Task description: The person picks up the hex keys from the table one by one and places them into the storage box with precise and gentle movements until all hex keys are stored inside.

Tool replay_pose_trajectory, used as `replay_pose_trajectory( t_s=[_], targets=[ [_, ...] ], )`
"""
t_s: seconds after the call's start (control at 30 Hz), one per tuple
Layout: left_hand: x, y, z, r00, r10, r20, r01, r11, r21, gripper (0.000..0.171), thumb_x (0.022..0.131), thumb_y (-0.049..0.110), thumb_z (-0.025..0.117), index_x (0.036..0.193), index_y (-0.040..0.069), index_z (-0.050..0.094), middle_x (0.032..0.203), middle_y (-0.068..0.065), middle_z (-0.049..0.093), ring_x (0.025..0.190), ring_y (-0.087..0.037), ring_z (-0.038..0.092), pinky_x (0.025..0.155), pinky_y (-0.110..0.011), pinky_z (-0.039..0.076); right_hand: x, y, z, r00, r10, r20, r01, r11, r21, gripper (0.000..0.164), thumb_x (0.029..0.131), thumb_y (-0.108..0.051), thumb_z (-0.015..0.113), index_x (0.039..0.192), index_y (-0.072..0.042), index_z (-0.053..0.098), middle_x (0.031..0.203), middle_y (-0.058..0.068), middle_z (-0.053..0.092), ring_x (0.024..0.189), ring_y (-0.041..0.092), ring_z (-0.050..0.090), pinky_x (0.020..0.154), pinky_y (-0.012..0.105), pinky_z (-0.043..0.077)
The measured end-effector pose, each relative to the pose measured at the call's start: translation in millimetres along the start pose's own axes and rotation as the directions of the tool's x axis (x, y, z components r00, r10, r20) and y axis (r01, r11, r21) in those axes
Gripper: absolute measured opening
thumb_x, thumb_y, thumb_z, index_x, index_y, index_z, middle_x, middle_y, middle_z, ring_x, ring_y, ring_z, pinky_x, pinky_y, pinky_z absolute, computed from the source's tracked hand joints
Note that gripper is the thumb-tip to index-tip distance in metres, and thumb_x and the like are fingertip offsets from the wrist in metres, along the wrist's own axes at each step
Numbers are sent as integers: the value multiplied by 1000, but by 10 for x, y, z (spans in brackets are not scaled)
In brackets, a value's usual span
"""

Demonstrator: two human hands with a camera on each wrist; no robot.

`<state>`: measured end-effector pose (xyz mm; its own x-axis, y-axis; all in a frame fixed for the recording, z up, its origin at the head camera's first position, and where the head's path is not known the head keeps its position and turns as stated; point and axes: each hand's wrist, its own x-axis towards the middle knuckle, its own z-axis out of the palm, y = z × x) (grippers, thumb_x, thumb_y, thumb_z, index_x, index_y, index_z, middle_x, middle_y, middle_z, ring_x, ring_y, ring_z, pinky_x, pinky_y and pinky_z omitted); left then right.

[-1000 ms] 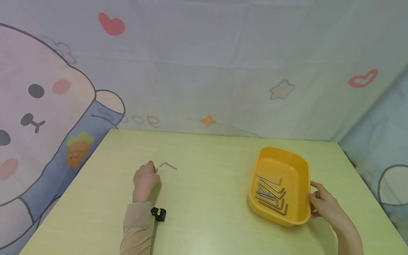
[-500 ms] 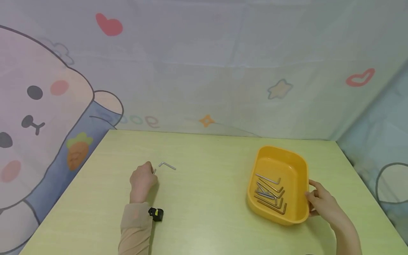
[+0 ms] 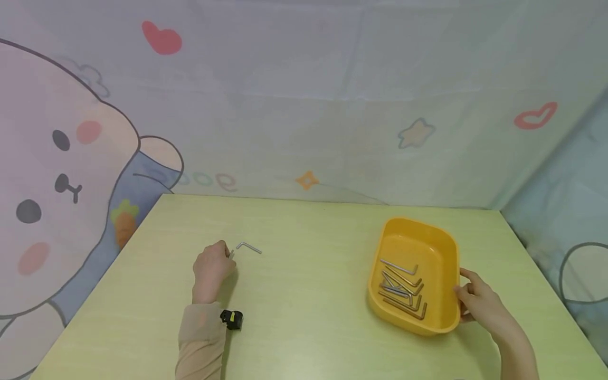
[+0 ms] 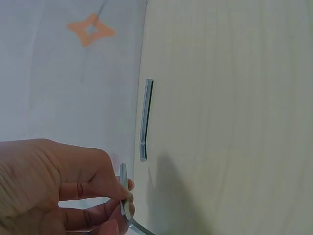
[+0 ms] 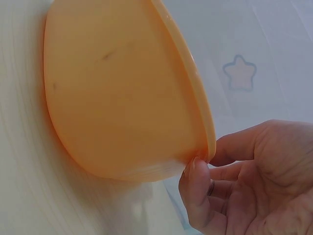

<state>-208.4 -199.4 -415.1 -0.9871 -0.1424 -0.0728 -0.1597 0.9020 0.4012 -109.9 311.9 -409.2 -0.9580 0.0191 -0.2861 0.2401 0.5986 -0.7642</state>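
My left hand (image 3: pixel 211 269) pinches a silver hex key (image 4: pixel 123 174) between thumb and fingers, low over the left part of the table. Its bent part runs out of the bottom of the left wrist view. Just beyond those fingers a second hex key (image 3: pixel 249 247) lies on the table, apart from the hand. On the right, my right hand (image 3: pixel 483 301) grips the side rim of a yellow plastic bin (image 3: pixel 444 285), as the right wrist view also shows. Several silver and brass-toned hex keys (image 3: pixel 402 289) lie loosely together inside the bin.
The pale wood-grain table (image 3: pixel 304 316) spans the space between both hands. Behind it hangs a printed cloth backdrop (image 3: pixel 285 105) down to the table's back edge. A small black device (image 3: pixel 231 319) is strapped at the left sleeve.
Both hands keep their holds, and the bin and loose hex key stay put. The head view has shifted slightly. At the left, the bear print on the cloth backdrop has moved and distorted.
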Motion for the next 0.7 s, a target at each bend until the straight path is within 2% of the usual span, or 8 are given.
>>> replay_pose_trajectory(
  t_s=[0.43, 0.7],
  targets=[
    [-2, 52, -74, 999, 34, -22, -34, 999, -17, 14, 78, 5, 56, 92, 2, 57, 83, -13, 56, 66, -23, 46, 51, -30, 36, -16, -12, -4, 1000, 5, 15, -5, 1000, 13, 62, 103, -20, 36, 149, 8, 7, 95, 14, 57, 73, 14, 61, 64, 29, 56],
    [-32, 235, -18, 993, 109, -55, -111, 993, -48, 20, 77, 4, 56, 97, 1, 59, 80, -10, 53, 59, -18, 41, 47, -26, 31, -21, -4, -13, 1000, 0, 22, 0, 1000, 9, 62, 103, -19, 36, 149, 10, 6, 95, 14, 57, 72, 13, 61, 64, 29, 56]
  ],
)
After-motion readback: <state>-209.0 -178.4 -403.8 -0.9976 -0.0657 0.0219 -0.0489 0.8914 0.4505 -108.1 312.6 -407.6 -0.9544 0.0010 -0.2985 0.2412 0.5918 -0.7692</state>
